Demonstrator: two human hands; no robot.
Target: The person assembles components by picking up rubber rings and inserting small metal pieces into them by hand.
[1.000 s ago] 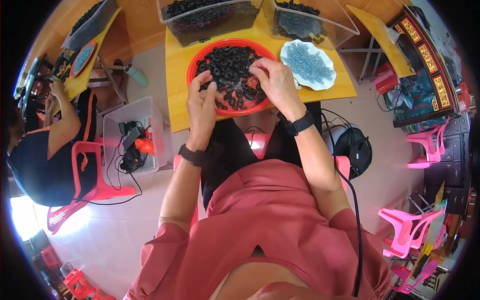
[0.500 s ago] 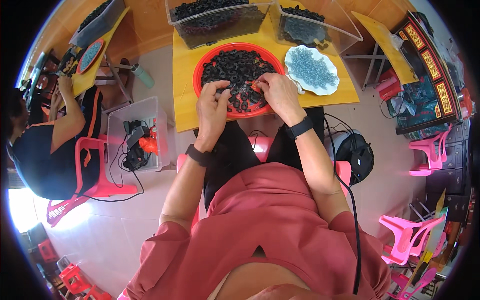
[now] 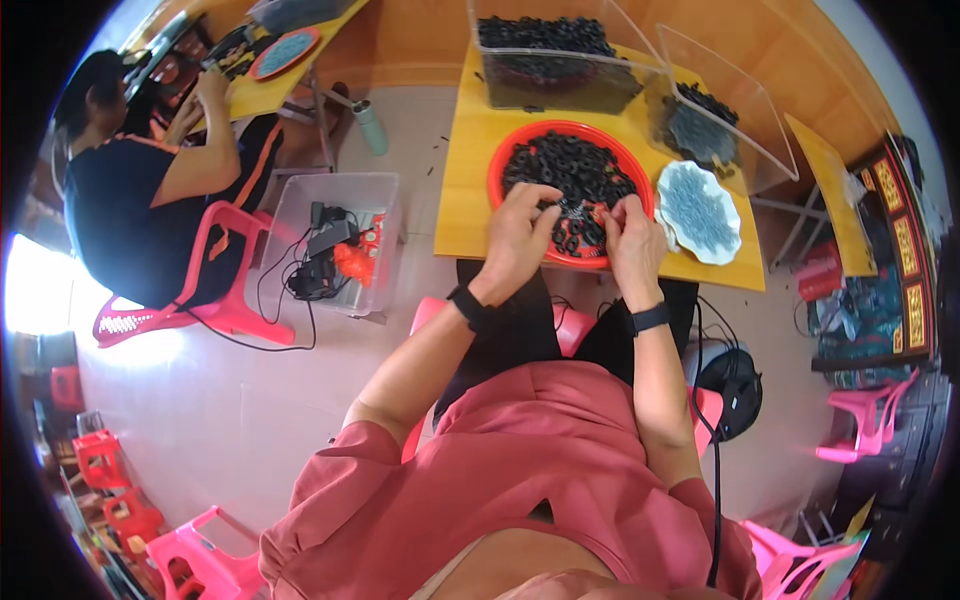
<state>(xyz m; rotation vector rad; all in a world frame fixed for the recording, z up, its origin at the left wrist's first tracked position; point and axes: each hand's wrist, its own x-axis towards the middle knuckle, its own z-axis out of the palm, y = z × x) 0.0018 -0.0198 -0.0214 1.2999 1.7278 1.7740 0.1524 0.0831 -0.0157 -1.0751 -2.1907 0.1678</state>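
Observation:
Many small black rings (image 3: 568, 165) lie in a round red basin (image 3: 497, 190) on the yellow table. My left hand (image 3: 518, 238) is over the basin's near left side, with thumb and fingertips curled close together. My right hand (image 3: 634, 245) pinches at the near right side. Whatever is between the fingertips of each hand is too small to tell. Some rings and thin pale pieces lie between the hands, with bits of the basin's red floor showing. Beside my right hand stands a white scalloped plate (image 3: 733, 240) heaped with small blue-grey pieces (image 3: 697, 208).
Two clear bins of black parts, a larger one (image 3: 560, 90) and another (image 3: 690, 125), stand at the table's (image 3: 460, 215) back. On the floor at left is a clear box (image 3: 385, 195) with cables. A co-worker (image 3: 140, 200) sits at another table. A black cable (image 3: 715, 480) runs beside my right arm.
My view has swung, so the table, basin and hands appear farther right and lower. Both hands stay over the basin, fingertips still close together.

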